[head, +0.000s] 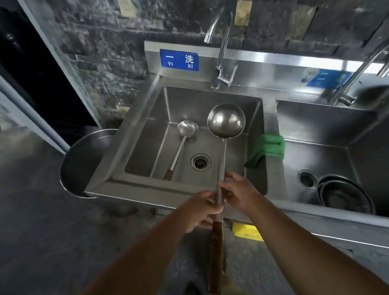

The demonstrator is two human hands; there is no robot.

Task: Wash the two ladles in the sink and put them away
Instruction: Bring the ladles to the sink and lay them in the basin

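Note:
A large steel ladle point(226, 120) with a long shaft and a dark wooden handle hangs over the left sink basin point(141, 138), bowl up and away from me. My left hand point(200, 211) grips its shaft just above the wooden handle. My right hand point(238, 194) pinches the shaft a little higher up. A smaller ladle point(187, 128) with a short wooden handle lies flat on the basin floor, left of the drain point(200, 161). The faucet point(221, 48) stands behind the basin with no water running.
A green cloth point(267, 149) hangs over the divider between the basins. The right basin point(364, 137) holds stacked steel bowls point(344, 193) and has its own faucet point(370, 68). A big steel pot point(84, 161) stands left of the sink, on the floor side.

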